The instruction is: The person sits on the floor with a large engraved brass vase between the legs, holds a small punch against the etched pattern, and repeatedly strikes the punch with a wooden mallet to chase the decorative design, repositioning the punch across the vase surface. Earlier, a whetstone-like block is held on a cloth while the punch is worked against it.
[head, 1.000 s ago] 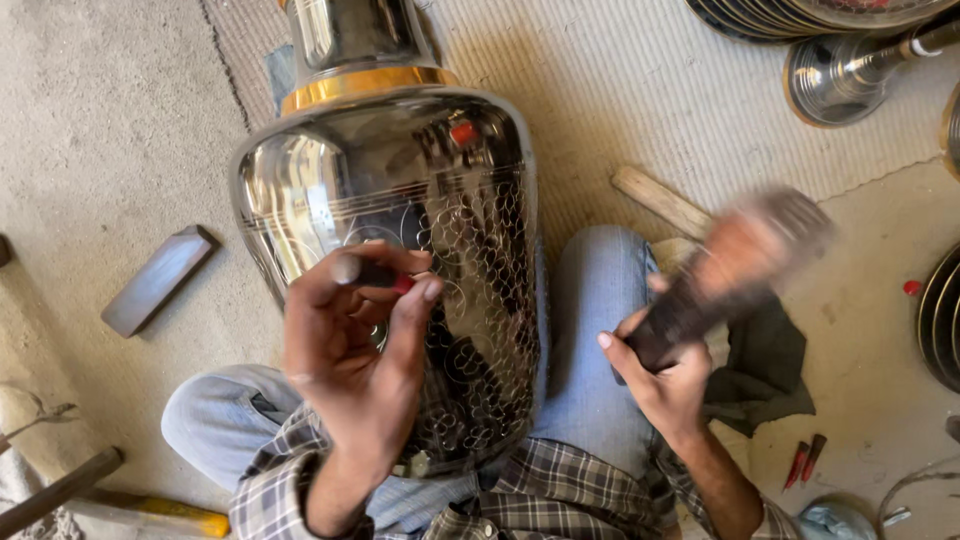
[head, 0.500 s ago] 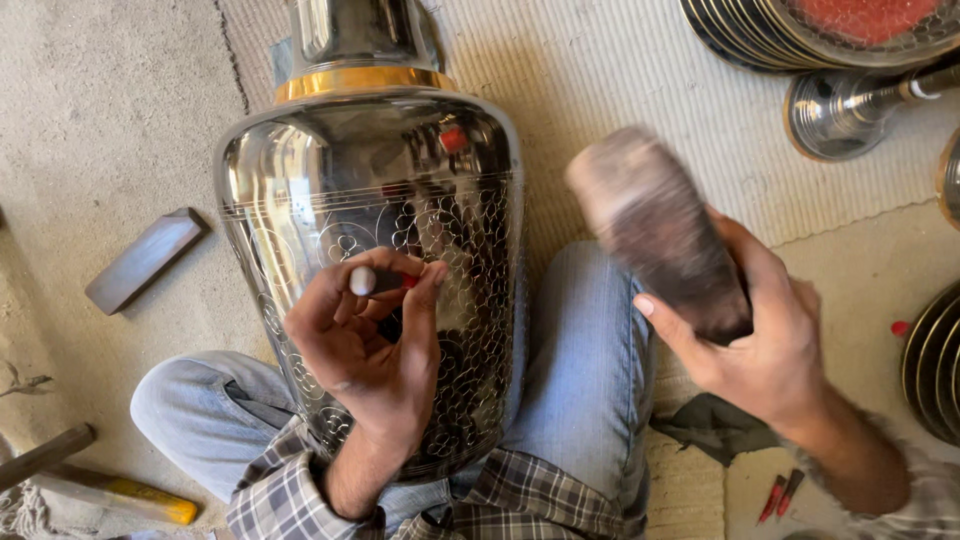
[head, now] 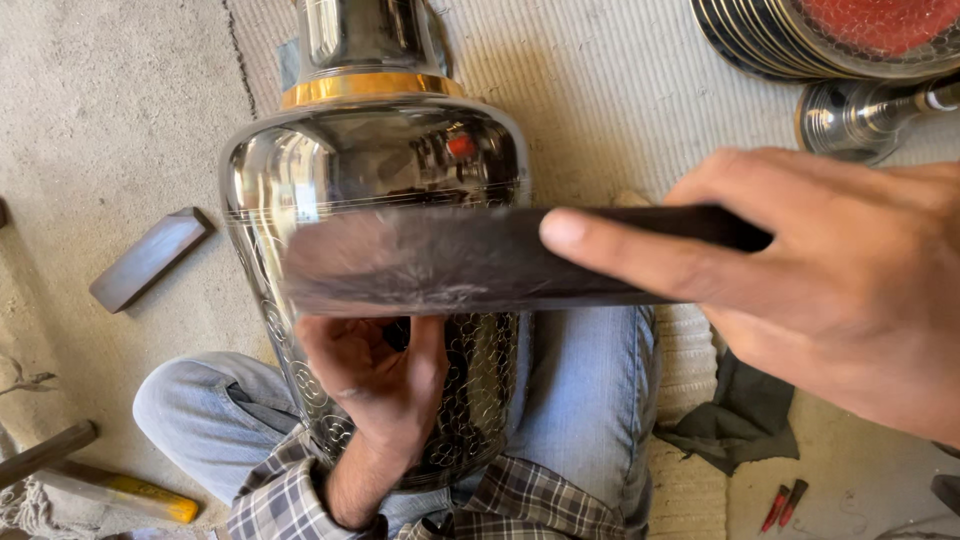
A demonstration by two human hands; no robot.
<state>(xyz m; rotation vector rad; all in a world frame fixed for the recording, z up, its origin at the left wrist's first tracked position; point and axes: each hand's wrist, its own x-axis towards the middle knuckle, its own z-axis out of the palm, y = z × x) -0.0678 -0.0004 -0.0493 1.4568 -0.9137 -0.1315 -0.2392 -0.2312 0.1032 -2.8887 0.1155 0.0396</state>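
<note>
A large shiny metal vase [head: 375,160] with a gold neck band lies across my jeans-clad lap, its lower body covered in an engraved pattern. My left hand [head: 375,375] rests on that patterned part with fingers pinched together; the small tool seen earlier is hidden behind the mallet. My right hand [head: 820,275] grips a dark wooden mallet [head: 450,262], held level across the vase just above my left hand. The mallet's blurred head points left.
A dark flat block [head: 148,258] lies on the floor at left. A yellow-handled tool [head: 125,490] sits bottom left. Stacked plates [head: 830,40] and a metal stand [head: 860,115] are top right. A dark cloth [head: 740,420] and red-handled tools [head: 783,503] lie at right.
My right hand has swung the mallet from the right side, up and across, down over the vase above my left hand. The left hand stayed on the engraved area.
</note>
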